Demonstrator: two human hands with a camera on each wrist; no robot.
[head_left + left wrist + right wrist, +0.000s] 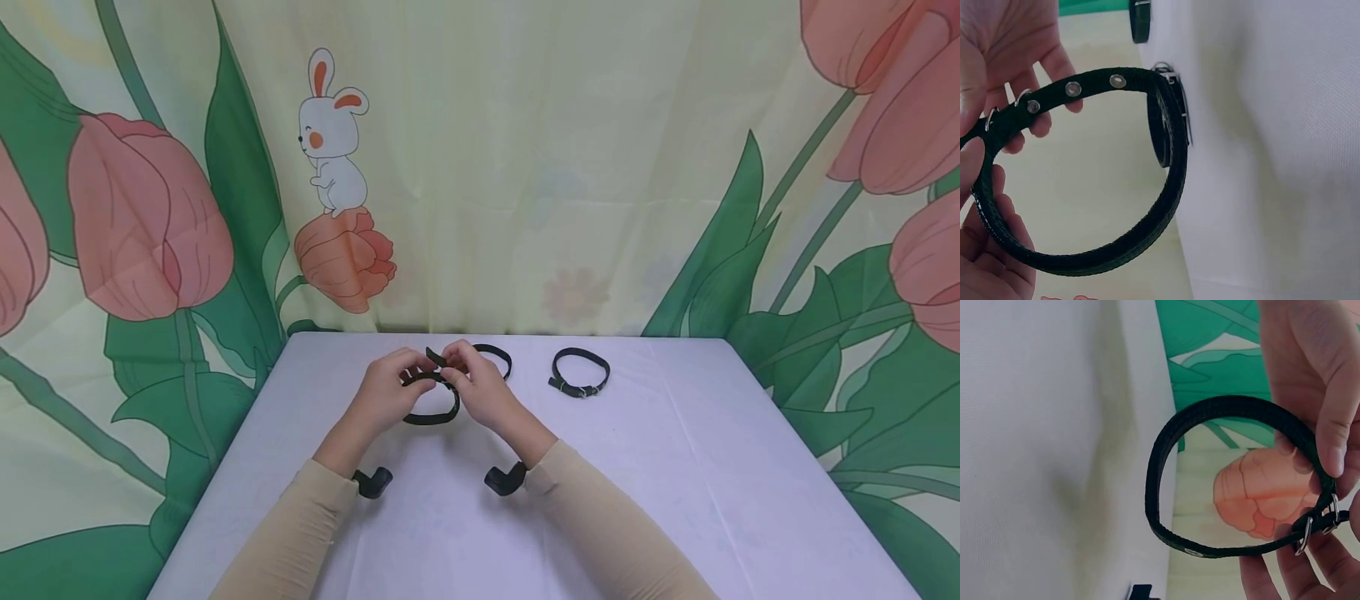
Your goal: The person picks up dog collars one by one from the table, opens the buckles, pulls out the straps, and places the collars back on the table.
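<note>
Head view: pale curtain point(525, 167) printed with tulips point(150, 217) and rabbit point(341, 179) behind white-covered table point(690, 500). Beige sleeves point(622, 525) enter from below. Left hand point(382, 392) and right hand point(486, 390) close together, thumbs and fingers of both pinching black strap loop point(431, 419), raised off cloth between them. Second loop point(510, 364) just behind right hand, partly hidden; third loop point(556, 367) lies apart, farther right. Wrist views: metal rings point(1303, 536) at held loop's gripped part; round eyelets point(1073, 89) along strap.
</note>
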